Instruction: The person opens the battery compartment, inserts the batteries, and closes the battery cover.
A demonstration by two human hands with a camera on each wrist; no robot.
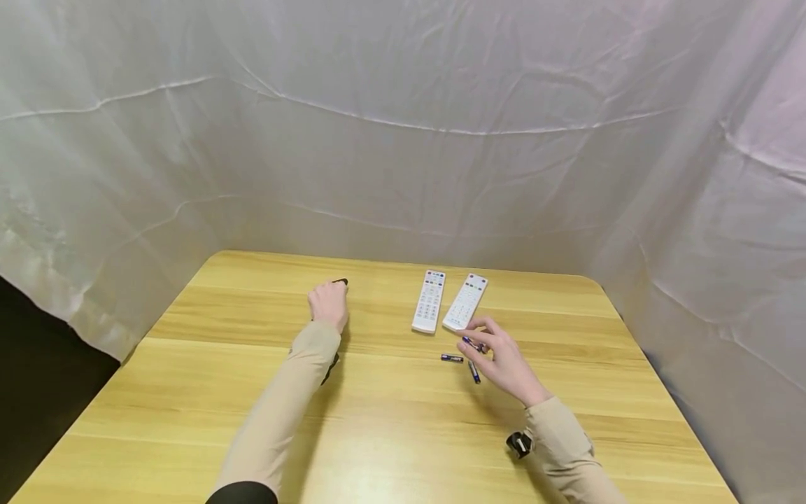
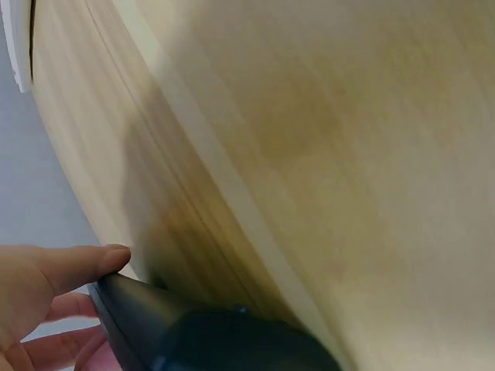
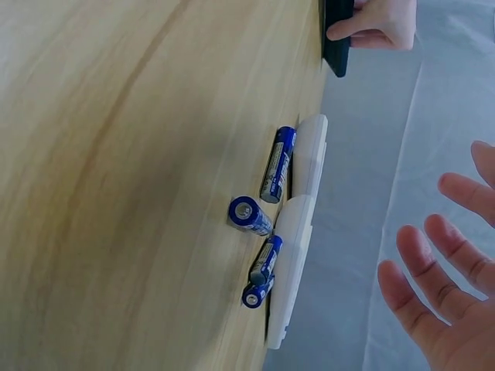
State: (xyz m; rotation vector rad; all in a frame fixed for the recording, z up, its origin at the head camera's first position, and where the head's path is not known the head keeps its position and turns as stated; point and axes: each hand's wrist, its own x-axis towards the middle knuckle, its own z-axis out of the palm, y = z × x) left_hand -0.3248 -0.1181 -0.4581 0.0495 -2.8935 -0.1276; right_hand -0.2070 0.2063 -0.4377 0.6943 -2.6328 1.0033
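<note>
1. Two hands reach over the wooden bench (image 1: 390,427), well apart from each other.
2. The left hand (image 1: 329,302) grips a black object (image 3: 336,56) near the far edge, thumb on one side and fingers on the other; what the object is, and whether it touches the wood, I cannot tell.
3. The right hand (image 1: 504,360) holds nothing; its thumb and fingers are parted, just above the batteries.
4. Four blue batteries (image 3: 278,164) lie loosely grouped on the bench beneath and beside the right hand, two of them touching or nearly so.
5. Two remotes, both white, lie beyond the batteries with their buttons up: the left remote (image 1: 428,302) is nearly straight, while the right remote (image 1: 466,302) slants, its near end just beside the right fingertips.
6. Beige sleeves (image 1: 271,420) cover both forearms, and pale cloth (image 1: 403,175) hangs behind the bench.
</note>
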